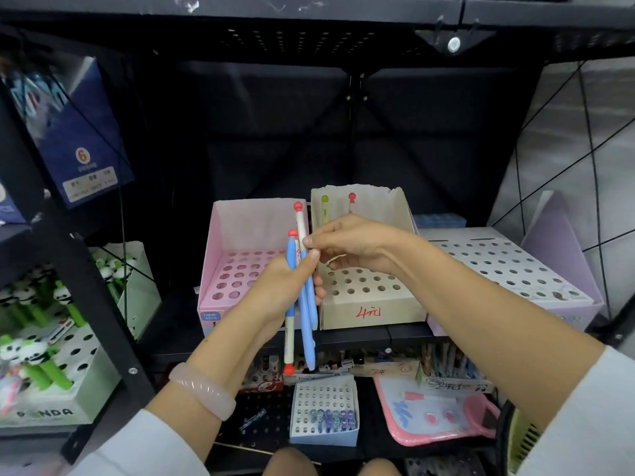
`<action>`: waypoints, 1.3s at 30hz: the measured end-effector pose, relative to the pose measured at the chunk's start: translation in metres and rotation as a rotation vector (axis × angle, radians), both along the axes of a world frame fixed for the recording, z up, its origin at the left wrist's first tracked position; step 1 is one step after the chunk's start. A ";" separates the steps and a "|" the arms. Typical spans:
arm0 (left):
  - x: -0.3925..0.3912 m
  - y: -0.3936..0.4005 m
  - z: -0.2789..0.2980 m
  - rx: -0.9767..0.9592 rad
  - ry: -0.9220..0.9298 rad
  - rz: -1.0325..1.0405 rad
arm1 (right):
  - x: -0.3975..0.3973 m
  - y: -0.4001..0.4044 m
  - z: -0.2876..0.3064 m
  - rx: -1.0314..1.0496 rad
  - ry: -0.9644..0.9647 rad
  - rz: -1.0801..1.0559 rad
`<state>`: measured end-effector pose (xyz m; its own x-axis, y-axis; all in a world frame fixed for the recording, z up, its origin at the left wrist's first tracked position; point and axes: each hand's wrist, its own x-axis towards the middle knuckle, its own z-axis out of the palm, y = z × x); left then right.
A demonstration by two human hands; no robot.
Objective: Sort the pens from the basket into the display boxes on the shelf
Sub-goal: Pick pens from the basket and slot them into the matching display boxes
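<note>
left hand (275, 293): fingers wrapped round a bunch of pens (307, 314), bracelet on wrist
right hand (354, 243): just above the left, thumb and fingertips pinching one pen (301, 225)

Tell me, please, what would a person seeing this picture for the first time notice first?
First, the two hands meeting at the centre: the left hand grips a bunch of blue and white pens, and the right hand pinches a white pen with a red ball top. Behind them on the shelf stand a pink display box and a beige display box marked in red.
</note>
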<state>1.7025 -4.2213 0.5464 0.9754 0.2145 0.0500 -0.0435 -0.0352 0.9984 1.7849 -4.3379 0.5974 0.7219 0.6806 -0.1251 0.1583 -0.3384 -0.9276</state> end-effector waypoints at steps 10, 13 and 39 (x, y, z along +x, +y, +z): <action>0.006 -0.012 0.010 -0.389 -0.001 0.081 | 0.027 -0.034 0.004 0.382 -0.224 -0.550; 0.008 -0.010 0.012 -0.422 -0.041 0.069 | 0.047 -0.050 0.000 0.220 -0.498 -0.707; 0.003 0.005 0.008 -0.429 -0.120 0.019 | 0.066 -0.029 -0.043 -0.463 -0.755 -0.534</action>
